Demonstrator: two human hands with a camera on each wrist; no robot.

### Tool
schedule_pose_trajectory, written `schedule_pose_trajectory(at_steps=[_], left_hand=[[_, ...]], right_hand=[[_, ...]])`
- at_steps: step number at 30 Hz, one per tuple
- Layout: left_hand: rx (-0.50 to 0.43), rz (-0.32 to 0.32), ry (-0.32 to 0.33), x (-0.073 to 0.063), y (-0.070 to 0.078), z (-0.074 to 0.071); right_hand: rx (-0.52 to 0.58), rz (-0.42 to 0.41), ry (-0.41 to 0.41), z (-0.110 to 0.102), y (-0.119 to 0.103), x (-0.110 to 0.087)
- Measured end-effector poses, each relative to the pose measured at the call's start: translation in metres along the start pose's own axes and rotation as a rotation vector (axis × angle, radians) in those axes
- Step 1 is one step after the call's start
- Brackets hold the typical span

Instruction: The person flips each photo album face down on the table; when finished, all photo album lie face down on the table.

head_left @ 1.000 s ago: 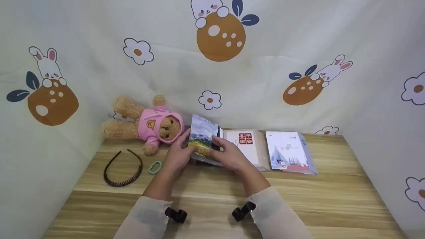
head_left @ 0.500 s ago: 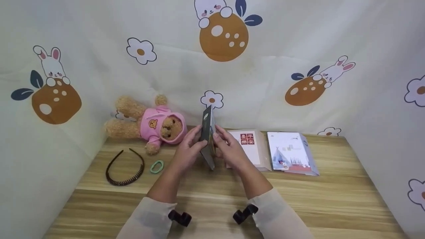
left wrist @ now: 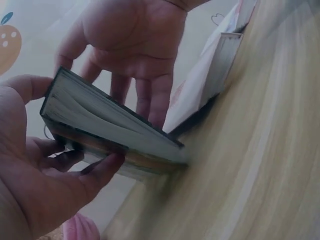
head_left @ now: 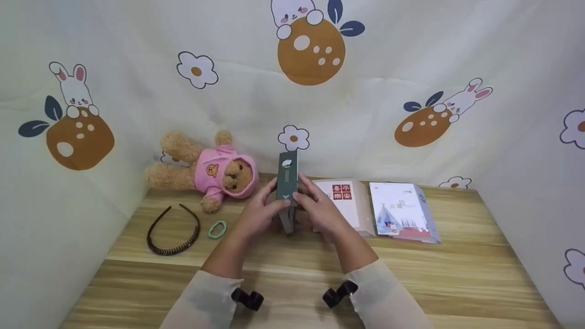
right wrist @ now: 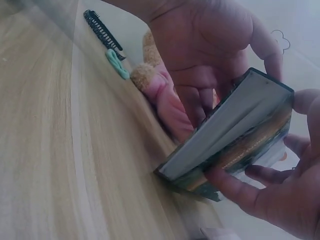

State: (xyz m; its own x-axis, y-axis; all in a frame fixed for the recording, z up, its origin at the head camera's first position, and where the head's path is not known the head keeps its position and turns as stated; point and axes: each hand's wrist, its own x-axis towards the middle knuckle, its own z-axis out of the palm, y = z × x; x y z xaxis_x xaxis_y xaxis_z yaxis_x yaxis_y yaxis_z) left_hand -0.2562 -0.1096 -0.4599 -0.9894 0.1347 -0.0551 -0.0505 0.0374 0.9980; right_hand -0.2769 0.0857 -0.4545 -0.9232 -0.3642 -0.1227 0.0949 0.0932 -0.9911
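Observation:
Both hands hold a hardback book [head_left: 287, 178] upright in the middle of the head view, its dark green spine turned toward me. My left hand [head_left: 257, 217] grips it from the left, thumb on the spine. On the opposite side my right hand [head_left: 323, 214] has its thumb at the spine's edge and its fingers along the cover. In the left wrist view the pale page edges [left wrist: 107, 112] show between the covers, slightly fanned. A painted landscape cover [right wrist: 250, 150] shows under the right fingers. The book's lower end is close over the table.
Right of the hands lie a book with red characters [head_left: 343, 205] and a book with a tent picture [head_left: 400, 210]. A teddy bear in a pink hoodie [head_left: 217, 171] lies back left. Nearer are a dark headband [head_left: 171, 250] and a green hair tie [head_left: 217, 230]. Patterned cloth [head_left: 247, 100] stands behind.
The book has turned from its painted cover facing up to standing on end with the green spine toward me. Both hands have shifted their hold to its two sides.

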Motion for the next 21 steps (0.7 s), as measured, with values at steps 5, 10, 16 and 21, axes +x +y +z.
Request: schedule_pose_trajectory(at_steps=[5, 10, 16, 21], left_hand=[[0.064, 0.003, 0.03, -0.003, 0.003, -0.003], [0.102, 0.033, -0.003, -0.003, 0.0, -0.004], [0.181, 0.065, -0.095, 0.0, -0.005, -0.011], [0.268, 0.006, -0.119, 0.001, -0.014, -0.018]], right_hand=[[0.006, 0.009, -0.016, 0.0, -0.001, -0.001], [-0.113, -0.125, 0.117, -0.003, -0.005, -0.002], [-0.202, -0.209, 0.177, -0.008, -0.013, -0.007], [-0.242, -0.183, 0.144, -0.012, -0.01, -0.006]])
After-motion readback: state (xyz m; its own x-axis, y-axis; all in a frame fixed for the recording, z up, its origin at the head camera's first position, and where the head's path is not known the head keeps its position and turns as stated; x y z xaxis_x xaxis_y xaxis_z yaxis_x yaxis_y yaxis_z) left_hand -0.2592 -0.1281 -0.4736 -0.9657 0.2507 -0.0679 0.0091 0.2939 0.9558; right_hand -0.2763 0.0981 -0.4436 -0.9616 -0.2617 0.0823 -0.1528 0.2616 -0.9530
